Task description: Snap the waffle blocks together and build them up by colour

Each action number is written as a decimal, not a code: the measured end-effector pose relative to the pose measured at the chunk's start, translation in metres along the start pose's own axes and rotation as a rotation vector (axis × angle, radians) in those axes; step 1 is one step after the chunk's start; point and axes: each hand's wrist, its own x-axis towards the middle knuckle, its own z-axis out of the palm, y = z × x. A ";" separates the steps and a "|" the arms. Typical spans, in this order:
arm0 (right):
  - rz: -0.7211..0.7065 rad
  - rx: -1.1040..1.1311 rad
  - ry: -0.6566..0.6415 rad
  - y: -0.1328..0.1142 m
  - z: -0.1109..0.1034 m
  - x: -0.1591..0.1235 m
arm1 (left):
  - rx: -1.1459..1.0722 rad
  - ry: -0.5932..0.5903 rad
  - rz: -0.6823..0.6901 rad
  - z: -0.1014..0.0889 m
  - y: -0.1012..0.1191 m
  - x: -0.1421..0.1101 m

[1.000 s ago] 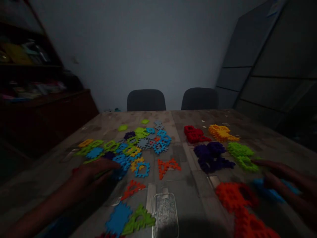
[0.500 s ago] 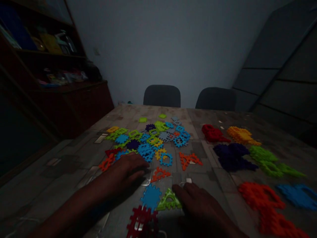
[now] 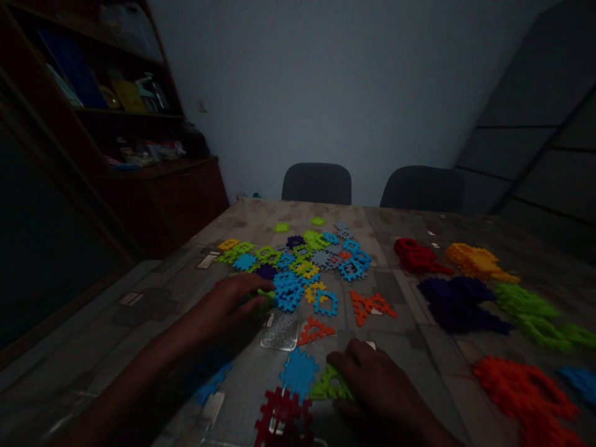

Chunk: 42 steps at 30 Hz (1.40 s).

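Observation:
A dim table [image 3: 400,335] is strewn with flat toothed plastic pieces. My left hand [image 3: 228,305] lies palm down at the near edge of the mixed pile [image 3: 298,264], fingers stretched toward a green piece and blue pieces. A glittery clear case [image 3: 280,330] lies just right of it. My right hand [image 3: 372,375] rests near the front, fingers curled, touching a green triangle piece [image 3: 329,386] beside a blue piece [image 3: 298,372]. A dark red piece [image 3: 282,417] lies nearest me.
Sorted heaps sit on the right: red [image 3: 416,256], yellow [image 3: 475,261], purple [image 3: 459,304], green [image 3: 535,310], orange [image 3: 526,388], blue [image 3: 580,379]. Two dark chairs [image 3: 316,183] stand at the far side. A wooden shelf cabinet [image 3: 139,161] stands on the left.
My view has swung left. My right hand came from the blue heap at the right to the front centre by the green triangle. My left hand slid slightly toward the mixed pile.

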 end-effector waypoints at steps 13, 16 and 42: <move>0.107 0.299 0.026 0.027 -0.023 -0.016 | 0.036 0.050 -0.147 -0.012 -0.027 0.002; 0.171 0.342 0.067 0.035 -0.019 -0.021 | 0.089 0.089 -0.210 -0.026 -0.039 0.001; -0.136 0.072 0.143 0.054 -0.017 -0.018 | 0.125 -0.145 -0.007 0.014 -0.033 0.003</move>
